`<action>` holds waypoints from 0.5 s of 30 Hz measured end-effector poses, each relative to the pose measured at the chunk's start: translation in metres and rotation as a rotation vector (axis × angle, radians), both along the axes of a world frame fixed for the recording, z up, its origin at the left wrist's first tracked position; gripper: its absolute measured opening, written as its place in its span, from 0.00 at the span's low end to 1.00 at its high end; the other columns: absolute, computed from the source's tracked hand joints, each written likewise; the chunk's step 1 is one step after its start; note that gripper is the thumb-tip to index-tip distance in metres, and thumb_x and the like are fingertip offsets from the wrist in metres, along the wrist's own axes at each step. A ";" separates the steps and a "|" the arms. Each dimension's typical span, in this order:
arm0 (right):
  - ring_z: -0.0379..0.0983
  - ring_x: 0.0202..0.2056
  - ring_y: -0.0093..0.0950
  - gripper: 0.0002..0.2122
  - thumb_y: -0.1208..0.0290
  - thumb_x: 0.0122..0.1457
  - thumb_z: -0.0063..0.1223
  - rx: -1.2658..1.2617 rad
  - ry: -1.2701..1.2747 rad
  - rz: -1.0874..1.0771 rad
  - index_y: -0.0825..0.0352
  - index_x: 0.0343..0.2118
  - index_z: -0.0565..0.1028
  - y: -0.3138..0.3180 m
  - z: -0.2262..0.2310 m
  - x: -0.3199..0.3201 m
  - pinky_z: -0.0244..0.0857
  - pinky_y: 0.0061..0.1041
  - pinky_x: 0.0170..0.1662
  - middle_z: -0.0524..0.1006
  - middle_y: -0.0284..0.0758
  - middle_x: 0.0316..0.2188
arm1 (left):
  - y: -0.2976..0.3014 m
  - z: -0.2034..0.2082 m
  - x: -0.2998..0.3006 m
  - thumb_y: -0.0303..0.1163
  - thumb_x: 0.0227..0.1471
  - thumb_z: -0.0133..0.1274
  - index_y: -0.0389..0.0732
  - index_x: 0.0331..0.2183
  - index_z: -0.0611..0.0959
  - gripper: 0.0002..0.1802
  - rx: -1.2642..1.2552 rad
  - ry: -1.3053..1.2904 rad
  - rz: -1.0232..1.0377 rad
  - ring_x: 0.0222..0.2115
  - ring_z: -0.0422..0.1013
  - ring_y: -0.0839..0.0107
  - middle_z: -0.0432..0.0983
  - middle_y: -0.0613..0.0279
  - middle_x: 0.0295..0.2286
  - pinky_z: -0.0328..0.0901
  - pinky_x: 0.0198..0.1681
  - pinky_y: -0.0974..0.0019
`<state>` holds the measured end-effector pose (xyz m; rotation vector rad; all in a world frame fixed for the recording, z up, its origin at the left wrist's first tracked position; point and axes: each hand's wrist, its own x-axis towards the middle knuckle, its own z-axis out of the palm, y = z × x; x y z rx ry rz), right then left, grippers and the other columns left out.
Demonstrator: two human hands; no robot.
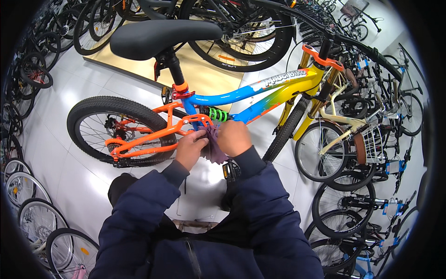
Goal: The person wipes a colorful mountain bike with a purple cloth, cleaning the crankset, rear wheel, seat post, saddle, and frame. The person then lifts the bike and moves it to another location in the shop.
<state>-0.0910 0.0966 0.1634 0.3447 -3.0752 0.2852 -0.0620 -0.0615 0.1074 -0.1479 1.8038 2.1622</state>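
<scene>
A bicycle with a blue, yellow and orange frame [223, 98] stands crosswise in front of me, its black saddle [162, 37] at the upper left. Closed around a purple cloth [214, 151], my right hand [234, 137] is at the lower middle of the frame, below the green shock spring [217, 114]. My left hand [190, 148] pinches the cloth's left edge beside the orange rear linkage [179, 125]. The cloth hides part of the frame around the crank. Below my right hand a black pedal [231, 171] shows.
Behind the bicycle lies a pale wooden platform [134, 69] with another bike's wheel [237, 42] over it. A cream bicycle with a white basket [371, 144] stands at the right. Rows of bikes line both sides of the light tiled floor [69, 186].
</scene>
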 end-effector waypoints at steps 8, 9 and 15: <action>0.77 0.26 0.45 0.09 0.72 0.56 0.50 -0.462 -0.030 0.119 0.68 0.31 0.82 -0.009 0.013 0.023 0.72 0.38 0.32 0.79 0.46 0.24 | 0.004 -0.013 -0.006 0.45 0.64 0.47 0.39 0.40 0.80 0.18 0.311 -0.158 0.024 0.33 0.76 0.71 0.79 0.61 0.36 0.71 0.31 0.64; 0.77 0.26 0.44 0.10 0.72 0.57 0.50 -0.455 -0.049 0.109 0.68 0.31 0.82 -0.013 0.015 0.024 0.72 0.37 0.32 0.79 0.46 0.24 | 0.004 -0.013 -0.006 0.46 0.65 0.46 0.39 0.39 0.80 0.19 0.369 -0.216 0.042 0.33 0.76 0.70 0.79 0.60 0.35 0.71 0.35 0.65; 0.78 0.26 0.42 0.10 0.71 0.57 0.52 -0.614 0.042 0.122 0.68 0.36 0.82 -0.016 0.021 0.027 0.71 0.35 0.32 0.80 0.44 0.24 | -0.009 -0.005 -0.013 0.48 0.66 0.44 0.41 0.33 0.78 0.20 0.458 -0.190 0.121 0.28 0.73 0.72 0.76 0.63 0.27 0.69 0.34 0.66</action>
